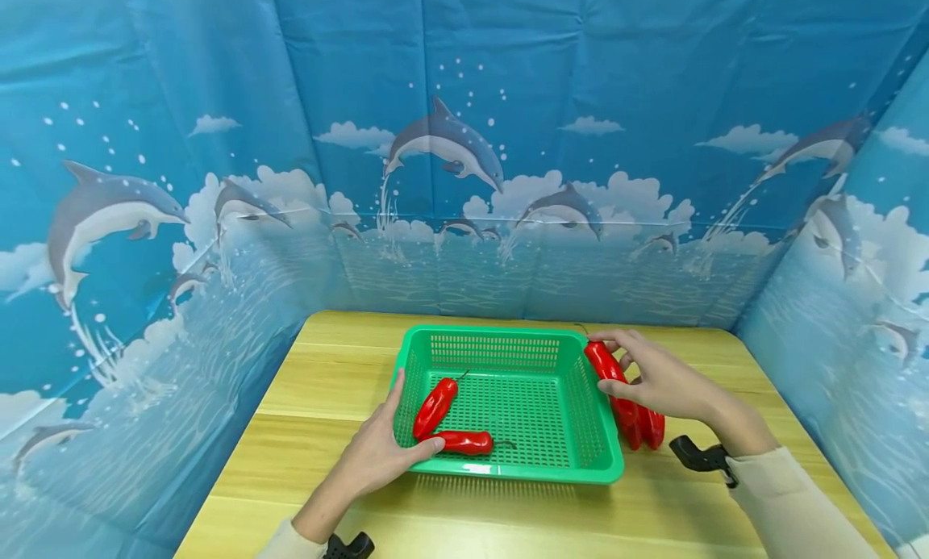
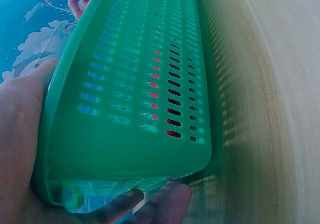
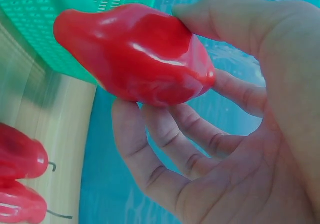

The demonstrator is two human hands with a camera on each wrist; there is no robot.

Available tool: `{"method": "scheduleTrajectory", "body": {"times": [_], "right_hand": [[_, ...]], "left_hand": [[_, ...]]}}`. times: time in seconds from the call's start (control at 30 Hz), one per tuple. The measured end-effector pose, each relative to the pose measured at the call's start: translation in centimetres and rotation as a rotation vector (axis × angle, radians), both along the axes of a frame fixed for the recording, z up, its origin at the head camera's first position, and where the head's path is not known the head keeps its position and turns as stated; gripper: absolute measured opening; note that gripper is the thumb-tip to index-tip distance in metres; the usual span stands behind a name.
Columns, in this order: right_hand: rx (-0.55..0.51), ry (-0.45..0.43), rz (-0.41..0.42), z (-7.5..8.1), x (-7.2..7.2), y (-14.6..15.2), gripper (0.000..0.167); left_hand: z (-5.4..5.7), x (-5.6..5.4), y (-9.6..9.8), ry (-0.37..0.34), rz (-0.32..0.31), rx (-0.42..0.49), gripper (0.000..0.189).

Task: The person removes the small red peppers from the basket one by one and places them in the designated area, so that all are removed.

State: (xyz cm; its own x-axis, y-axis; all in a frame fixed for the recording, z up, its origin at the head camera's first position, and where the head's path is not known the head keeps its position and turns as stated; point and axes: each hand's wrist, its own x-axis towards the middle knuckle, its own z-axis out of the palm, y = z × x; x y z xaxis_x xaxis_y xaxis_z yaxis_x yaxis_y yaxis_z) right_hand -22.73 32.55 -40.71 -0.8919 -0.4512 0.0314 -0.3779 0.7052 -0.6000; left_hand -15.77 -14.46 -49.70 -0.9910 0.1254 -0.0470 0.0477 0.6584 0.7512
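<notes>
A green plastic basket (image 1: 508, 472) with slotted walls stands on the table. My left hand (image 1: 373, 446) grips its near left corner, thumb over the rim; in the left wrist view the fingers (image 2: 172, 204) curl round the outside. Inside lie two glossy red chili peppers, one slanted (image 1: 435, 408) and one lying crosswise (image 1: 468, 443) by the near wall. At the basket's right rim, my right hand (image 1: 656, 377) holds another red pepper (image 3: 135, 54) between thumb and fingers. Below that hand, more red peppers (image 1: 653, 428) rest on the table, partly hidden by it in the head view.
The basket stands on a yellow wood-grain table (image 1: 268, 454). A blue dolphin-print curtain (image 1: 464, 260) encloses the table at the back and sides. Two peppers with thin stems (image 3: 20, 151) lie beside the basket in the right wrist view.
</notes>
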Motion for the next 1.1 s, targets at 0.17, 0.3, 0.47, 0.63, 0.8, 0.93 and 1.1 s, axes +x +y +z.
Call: {"method": "scheduleTrajectory", "body": {"times": [0.17,0.3,0.47,0.63,0.8,0.93,1.1], "right_hand": [[0.007,0.008,-0.012,-0.1,0.1,0.5,0.077],[0.018,0.021,-0.023,-0.1,0.2,0.9,0.076],[0.022,0.037,-0.032,-0.3,0.3,1.6,0.076],[0.002,0.016,-0.041,-0.4,0.4,2.3,0.074],[0.005,0.013,-0.057,-0.7,0.3,3.0,0.073],[0.016,0.027,-0.056,-0.9,0.1,3.5,0.074],[0.039,0.037,-0.075,-1.2,-0.1,4.1,0.075]], "left_hand": [[0.0,0.0,0.0,0.003,-0.002,0.003,0.131],[-0.1,0.0,0.0,0.004,-0.001,0.002,0.131],[0.0,0.0,0.1,0.002,0.000,-0.004,0.131],[-0.1,0.0,0.1,0.010,-0.001,-0.005,0.131],[-0.1,0.1,0.1,0.014,-0.002,0.000,0.131],[-0.1,0.1,0.1,0.014,0.000,-0.001,0.131],[-0.1,0.1,0.1,0.015,0.007,-0.007,0.131]]}}
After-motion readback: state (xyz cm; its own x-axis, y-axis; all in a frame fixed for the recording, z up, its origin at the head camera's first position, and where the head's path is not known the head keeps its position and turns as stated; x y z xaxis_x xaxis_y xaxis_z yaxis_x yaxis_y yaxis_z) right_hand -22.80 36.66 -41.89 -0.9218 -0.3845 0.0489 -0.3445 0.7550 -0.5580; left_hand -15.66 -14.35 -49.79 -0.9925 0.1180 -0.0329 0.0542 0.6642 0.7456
